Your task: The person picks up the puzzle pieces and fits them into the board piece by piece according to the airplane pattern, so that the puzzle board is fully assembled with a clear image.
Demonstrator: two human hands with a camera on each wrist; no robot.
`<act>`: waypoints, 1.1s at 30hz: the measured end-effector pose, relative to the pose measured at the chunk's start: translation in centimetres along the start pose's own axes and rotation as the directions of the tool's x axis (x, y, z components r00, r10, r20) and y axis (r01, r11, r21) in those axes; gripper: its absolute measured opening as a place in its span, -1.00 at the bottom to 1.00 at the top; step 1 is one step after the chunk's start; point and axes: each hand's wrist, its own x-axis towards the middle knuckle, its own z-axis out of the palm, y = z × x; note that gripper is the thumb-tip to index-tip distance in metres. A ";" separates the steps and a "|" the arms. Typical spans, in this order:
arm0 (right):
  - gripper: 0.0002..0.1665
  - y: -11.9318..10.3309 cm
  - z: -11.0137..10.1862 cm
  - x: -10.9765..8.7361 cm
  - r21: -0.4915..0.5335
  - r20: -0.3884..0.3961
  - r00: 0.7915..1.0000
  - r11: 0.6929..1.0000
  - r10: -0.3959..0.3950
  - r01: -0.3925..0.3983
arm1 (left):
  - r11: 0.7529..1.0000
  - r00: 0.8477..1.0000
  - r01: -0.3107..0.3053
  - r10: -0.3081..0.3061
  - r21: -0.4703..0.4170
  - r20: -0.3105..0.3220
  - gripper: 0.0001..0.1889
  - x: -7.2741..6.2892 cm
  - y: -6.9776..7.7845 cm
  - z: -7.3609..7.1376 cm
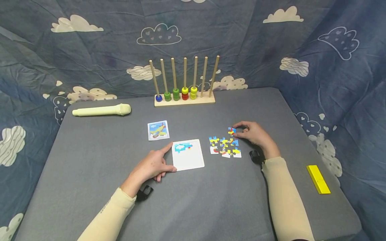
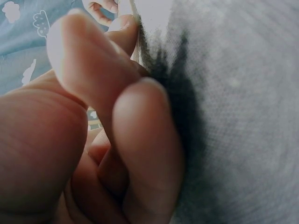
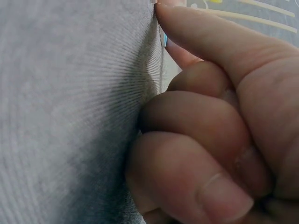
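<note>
My left hand (image 1: 153, 164) touches the left side of a white puzzle tray (image 1: 188, 160), index fingertip at the upper corner and thumb at the lower one. Inside the tray's top left lie joined blue puzzle pieces (image 1: 182, 147) with a bit of red and yellow. To the right, my right hand (image 1: 253, 134) pinches a blue, red and yellow puzzle piece (image 1: 231, 131) between thumb and index finger, low over the table. Several loose pieces (image 1: 224, 142) lie just below it. In the right wrist view, curled fingers (image 3: 187, 112) rest close to the cloth, and the piece is mostly hidden.
A picture card of a yellow airplane (image 1: 158, 130) lies behind the tray. At the back stands a wooden peg rack (image 1: 184, 102) with coloured beads. A pale yellow microphone (image 1: 102, 110) lies back left, a yellow block (image 1: 318, 179) near the grey table's right edge.
</note>
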 end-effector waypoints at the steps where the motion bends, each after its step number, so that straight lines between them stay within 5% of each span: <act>1: -0.47 0.0 0.0 0.0 -0.004 -0.004 1.000 1.000 -0.002 0.002 | 1.000 1.000 0.000 0.000 -0.001 0.000 0.12 0.0 0.0 0.0; 20: -0.54 -0.5 0.4 -0.5 -0.061 -0.072 0.995 0.996 -0.064 0.060 | 1.000 1.000 0.001 -0.001 -0.007 -0.004 0.13 -0.2 -0.1 0.0; 27: -0.59 -4.4 1.1 -1.8 -0.068 -0.046 0.987 0.986 -0.157 0.154 | 1.000 1.000 0.000 0.000 0.013 -0.008 0.12 -0.1 -0.1 0.0; 33: -0.68 -8.6 4.6 -2.8 -0.088 0.067 0.954 0.950 -0.293 0.298 | 1.000 1.000 0.001 -0.001 0.018 -0.005 0.12 0.0 -0.1 0.0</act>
